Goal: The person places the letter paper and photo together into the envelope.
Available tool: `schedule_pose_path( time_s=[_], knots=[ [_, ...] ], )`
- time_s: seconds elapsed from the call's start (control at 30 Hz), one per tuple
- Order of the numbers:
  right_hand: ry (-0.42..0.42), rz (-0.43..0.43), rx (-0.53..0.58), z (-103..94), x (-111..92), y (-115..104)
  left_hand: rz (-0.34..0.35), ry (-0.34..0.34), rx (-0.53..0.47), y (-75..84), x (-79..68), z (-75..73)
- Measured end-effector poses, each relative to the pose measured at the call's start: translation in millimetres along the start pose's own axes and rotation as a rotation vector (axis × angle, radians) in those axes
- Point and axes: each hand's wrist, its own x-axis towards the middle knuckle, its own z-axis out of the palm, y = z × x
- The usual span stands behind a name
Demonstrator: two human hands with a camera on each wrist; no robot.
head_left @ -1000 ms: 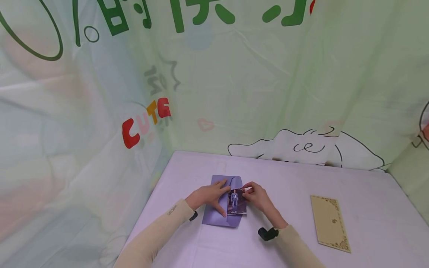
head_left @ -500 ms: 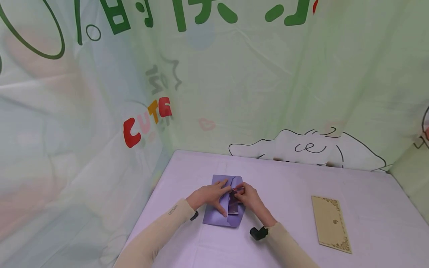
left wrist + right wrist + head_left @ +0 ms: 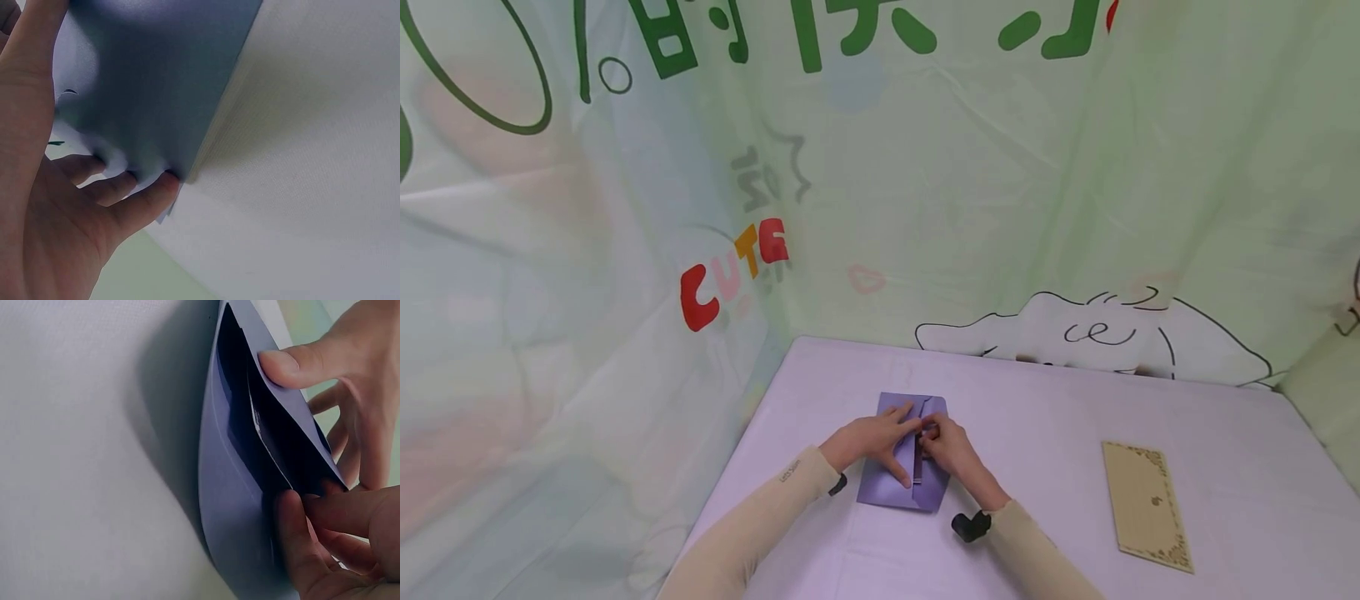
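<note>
A purple envelope (image 3: 887, 493) lies on the table with its flap folded out to the right. My left hand (image 3: 871, 440) presses on its left part with spread fingers; the left wrist view shows those fingertips on the envelope's surface (image 3: 169, 81). My right hand (image 3: 949, 446) pinches a photo (image 3: 918, 467) at its right side. Most of the photo is inside the envelope's pocket, and a narrow dark strip shows at the opening. In the right wrist view the pocket gapes, the photo's thin edge (image 3: 273, 453) stands inside it, and my left thumb (image 3: 281, 367) rests on the upper layer.
A beige card (image 3: 1147, 504) with brown ornamental corners lies flat to the right on the pale lilac table (image 3: 1030, 400). A printed curtain (image 3: 955, 200) hangs behind the table and along its left side. Each wrist carries a black camera mount (image 3: 972, 526).
The photo has slid left into the envelope, from mostly showing to a narrow strip. My right hand has moved left with it. My left hand has stayed in place on the envelope.
</note>
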Motion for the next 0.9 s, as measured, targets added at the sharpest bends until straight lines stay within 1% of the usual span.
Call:
schedule_pose_path(
  time_s=[0.1, 0.27, 0.47, 0.67, 0.73, 0.9],
  knots=[
    [0.001, -0.005, -0.012, 2.7, 1, 1, -0.004, -0.002, -0.005, -0.3, 0.6, 1.4],
    [0.005, -0.028, -0.047, 5.7, 1, 1, 0.006, 0.013, -0.003, -0.9, 0.8, 2.8],
    [0.003, -0.051, -0.063, 5.6, 2, 0, 0.001, 0.023, 0.0, -0.8, 0.3, 1.9],
    [0.014, -0.086, -0.155, 0.7, 1, -1, -0.007, 0.018, 0.001, 0.1, -0.1, -0.3],
    [0.007, -0.078, -0.168, -1.8, -1, -2, -0.001, 0.018, -0.002, 0.0, 0.2, -0.2],
    [-0.021, -0.043, -0.131, -12.5, -12, -4, 0.031, 0.043, 0.008, -1.5, 1.0, 0.7]
  ],
)
